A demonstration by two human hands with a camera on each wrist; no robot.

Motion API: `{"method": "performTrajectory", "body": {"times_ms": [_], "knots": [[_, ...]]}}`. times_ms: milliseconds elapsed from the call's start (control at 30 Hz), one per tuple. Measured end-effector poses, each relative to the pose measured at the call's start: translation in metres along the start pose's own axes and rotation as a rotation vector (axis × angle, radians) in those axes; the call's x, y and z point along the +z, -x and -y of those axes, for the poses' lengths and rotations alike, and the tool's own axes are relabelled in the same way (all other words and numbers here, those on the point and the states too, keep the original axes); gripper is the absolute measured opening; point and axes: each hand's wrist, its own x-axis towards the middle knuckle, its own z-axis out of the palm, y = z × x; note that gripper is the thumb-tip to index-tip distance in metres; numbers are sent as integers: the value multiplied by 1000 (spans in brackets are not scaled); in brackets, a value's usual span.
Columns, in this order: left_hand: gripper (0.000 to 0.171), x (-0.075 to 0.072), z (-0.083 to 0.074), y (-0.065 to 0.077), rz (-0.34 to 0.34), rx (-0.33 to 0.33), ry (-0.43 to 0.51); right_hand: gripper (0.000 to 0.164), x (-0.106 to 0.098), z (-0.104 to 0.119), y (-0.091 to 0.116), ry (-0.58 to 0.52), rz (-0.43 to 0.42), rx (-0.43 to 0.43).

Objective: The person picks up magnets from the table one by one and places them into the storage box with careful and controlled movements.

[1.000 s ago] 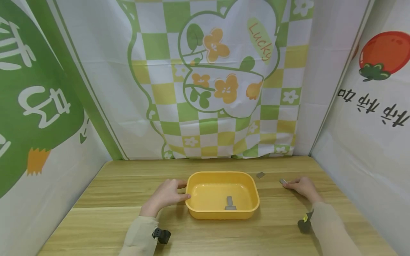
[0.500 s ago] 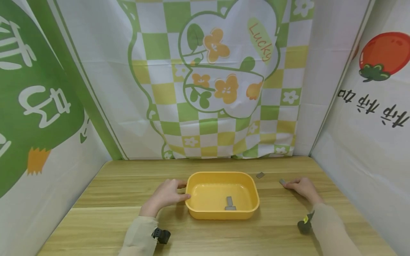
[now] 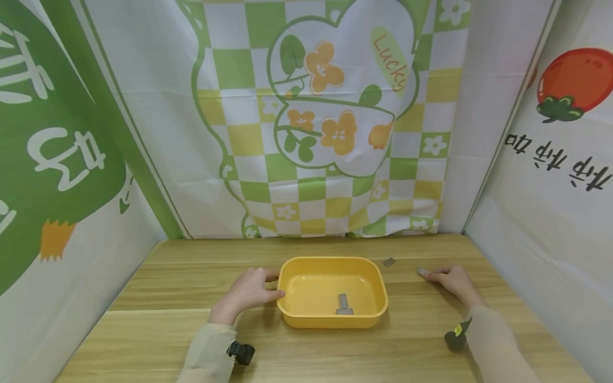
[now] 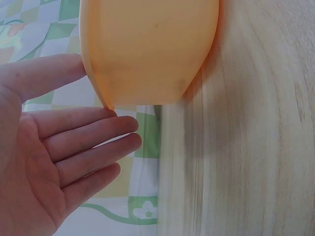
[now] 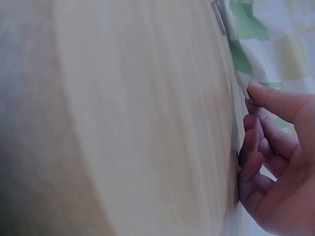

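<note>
A yellow plastic basin point(image 3: 330, 322) stands mid-table in the head view. Two small grey rectangular pieces lie in it, one piece point(image 3: 342, 300) pointing away and one piece point(image 3: 344, 311) lying crosswise. My left hand point(image 3: 249, 292) is at the basin's left end, thumb and index fingertip touching the rim point(image 4: 84, 44), the other fingers straight and off it. To the right of the basin, my right hand point(image 3: 452, 279) pinches a thin grey rectangular piece point(image 5: 242, 84) between thumb and index finger, low over the table. Its other fingers are curled in.
Another flat grey piece point(image 3: 389, 262) lies on the wooden table point(image 3: 167, 298) behind the basin's right corner. A checked curtain point(image 3: 330, 202) hangs along the back edge, with printed cloth walls point(image 3: 541, 223) on both sides.
The grey piece at my right fingertips has turned and shifted slightly left, and less of it shows now. My left hand and the basin have stayed put.
</note>
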Motion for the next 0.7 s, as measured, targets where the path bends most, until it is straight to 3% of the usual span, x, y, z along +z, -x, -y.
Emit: {"method": "performTrajectory", "body": {"times_ms": [400, 700], "knots": [[48, -1, -1, 0, 8, -14, 20, 54, 2, 6, -1, -38, -14, 0], [48, -1, -1, 0, 14, -8, 28, 62, -1, 18, 1, 0, 2, -4]]}}
